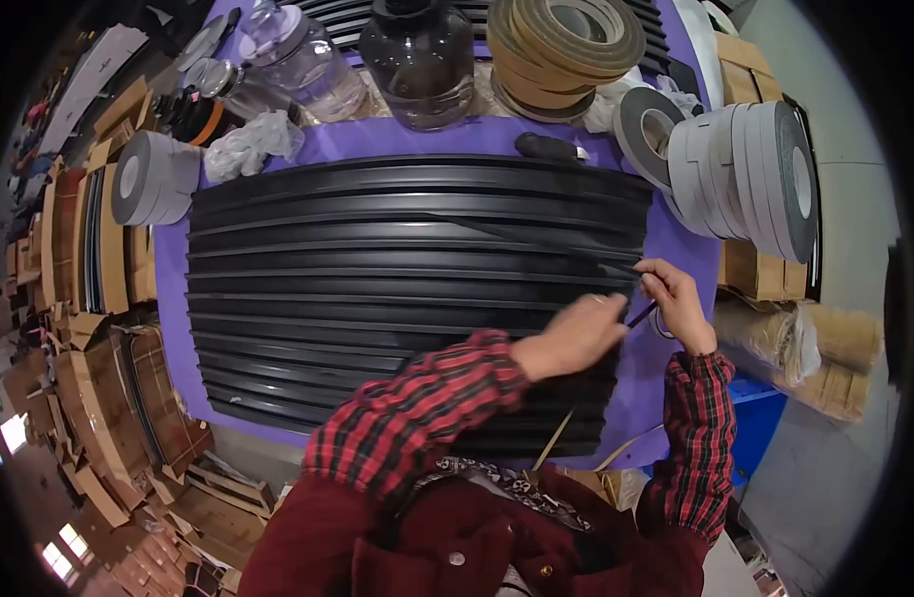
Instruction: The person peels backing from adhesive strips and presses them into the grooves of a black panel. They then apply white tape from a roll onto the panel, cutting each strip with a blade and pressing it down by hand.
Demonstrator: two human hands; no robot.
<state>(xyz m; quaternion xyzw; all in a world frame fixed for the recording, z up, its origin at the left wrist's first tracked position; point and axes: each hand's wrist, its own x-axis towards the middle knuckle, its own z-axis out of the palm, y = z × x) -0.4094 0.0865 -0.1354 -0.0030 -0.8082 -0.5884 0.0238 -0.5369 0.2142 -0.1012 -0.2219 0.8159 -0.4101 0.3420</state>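
Observation:
Long black ribbed strips [407,234] lie side by side in rows on a purple table cover. One thin black strip [536,242] crosses the rows at a slant, its right end at the fingertips of my right hand [679,303]. The thumb and index finger of that hand are pinched together on it, just past the rows' right ends. A short dark narrow piece [641,315] shows between my two hands. My left hand [576,336] reaches over the right part of the rows, its fingers smeared by motion and pointing toward my right hand.
Rolls of grey tape [745,179] stand at the right, with brown tape rolls [561,60] behind. Glass jars [417,70] line the back. A black object [549,147] lies above the rows. Another tape stack [153,179] is at left, beside cardboard boxes [108,398]. The purple cover [641,398] shows at right.

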